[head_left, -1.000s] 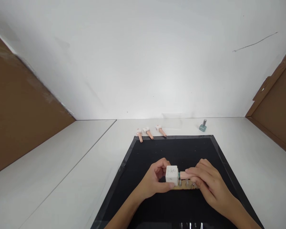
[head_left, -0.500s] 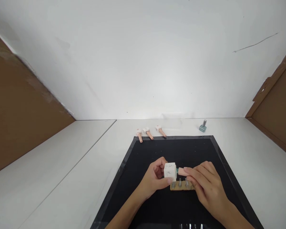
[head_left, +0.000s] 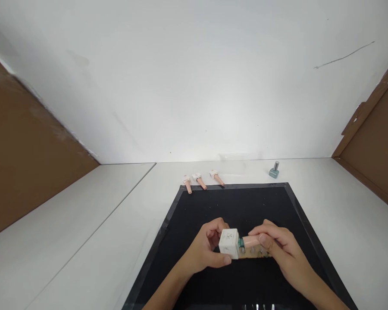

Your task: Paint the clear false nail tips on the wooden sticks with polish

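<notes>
My left hand (head_left: 206, 249) is closed around a small white cube-shaped block (head_left: 229, 243), thumb under it and fingers behind. A pink rod (head_left: 249, 241) with a teal collar sticks out of the block's right side. My right hand (head_left: 280, 247) pinches that pink rod with its fingers. Both hands hover low over a black mat (head_left: 239, 206). Just below the rod lies a small wooden strip with metal pegs (head_left: 254, 253), partly hidden by my right fingers.
Three pink rods with white ends (head_left: 200, 181) lie on the white table (head_left: 84, 241) just beyond the mat's far edge. A small teal bottle with a grey cap (head_left: 274, 170) stands at the mat's far right. Brown boards flank both sides.
The block and rod rose slightly, then came back down and shifted a little left over the pegged strip. My right fingers slid along the rod, closer to the block.
</notes>
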The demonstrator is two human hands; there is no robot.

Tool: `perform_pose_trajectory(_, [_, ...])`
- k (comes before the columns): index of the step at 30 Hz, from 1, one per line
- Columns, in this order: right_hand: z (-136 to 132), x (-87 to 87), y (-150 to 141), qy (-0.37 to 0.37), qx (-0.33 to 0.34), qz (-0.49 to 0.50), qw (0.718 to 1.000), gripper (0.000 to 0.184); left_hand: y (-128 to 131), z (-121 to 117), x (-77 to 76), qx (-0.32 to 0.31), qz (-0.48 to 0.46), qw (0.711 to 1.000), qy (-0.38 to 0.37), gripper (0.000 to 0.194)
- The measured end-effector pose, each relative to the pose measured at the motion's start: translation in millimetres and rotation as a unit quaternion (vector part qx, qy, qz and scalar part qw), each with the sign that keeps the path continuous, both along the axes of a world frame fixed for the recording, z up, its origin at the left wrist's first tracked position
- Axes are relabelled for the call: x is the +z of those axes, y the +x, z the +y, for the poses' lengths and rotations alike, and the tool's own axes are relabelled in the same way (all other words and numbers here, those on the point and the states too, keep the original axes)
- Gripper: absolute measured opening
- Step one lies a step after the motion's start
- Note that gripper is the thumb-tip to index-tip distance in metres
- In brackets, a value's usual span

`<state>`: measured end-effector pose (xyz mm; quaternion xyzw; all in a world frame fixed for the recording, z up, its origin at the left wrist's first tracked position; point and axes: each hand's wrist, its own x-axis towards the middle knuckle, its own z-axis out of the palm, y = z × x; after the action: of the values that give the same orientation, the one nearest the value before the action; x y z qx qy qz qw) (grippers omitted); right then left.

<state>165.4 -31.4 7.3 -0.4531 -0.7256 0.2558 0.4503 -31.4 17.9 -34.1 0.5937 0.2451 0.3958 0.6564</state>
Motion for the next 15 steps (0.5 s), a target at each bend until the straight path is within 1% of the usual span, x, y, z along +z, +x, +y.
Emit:
perform_pose_trajectory(1, [-1,-4.8,-3,0.024,-0.029,0.004,0.999,0.036,0,0,-0.4,0.018,-0.001,1.0,0.0,0.047])
perform_pose_trajectory(3, [-3,-13.9,-8,0.102,-0.069,-0.012,0.992,0.026,0,1,-1.2,0.05,0.011,0.999,-0.002,0.048])
perform_pose_trajectory(5, [-4,-19.7,-10,0.173,-0.077,-0.046,0.981,0.022,0,1,-1.7,0.072,0.029,0.997,0.001,0.047])
perform_pose_trajectory(6, [-4,-20.5,-10,0.197,-0.075,-0.063,0.976,0.022,-1,1,-1.9,0.075,0.039,0.996,0.006,0.047])
perform_pose_trajectory(8, [-3,-18.0,-7,0.214,-0.065,-0.09,0.97,0.023,-2,1,-1.6,0.068,0.06,0.996,0.02,0.044])
perform_pose_trajectory(11, [-1,-7.3,0,0.188,-0.029,-0.103,0.976,0.026,-3,-1,0.0,0.032,0.084,0.996,0.024,0.039])
perform_pose_trajectory(13, [1,-0.5,3,0.131,0.005,-0.088,0.987,0.032,-2,-2,1.6,0.002,0.084,0.996,0.013,0.039])
perform_pose_trajectory(15, [2,2.2,5,0.057,0.029,-0.058,0.996,0.041,-2,-2,2.7,-0.017,0.072,0.997,0.006,0.041])
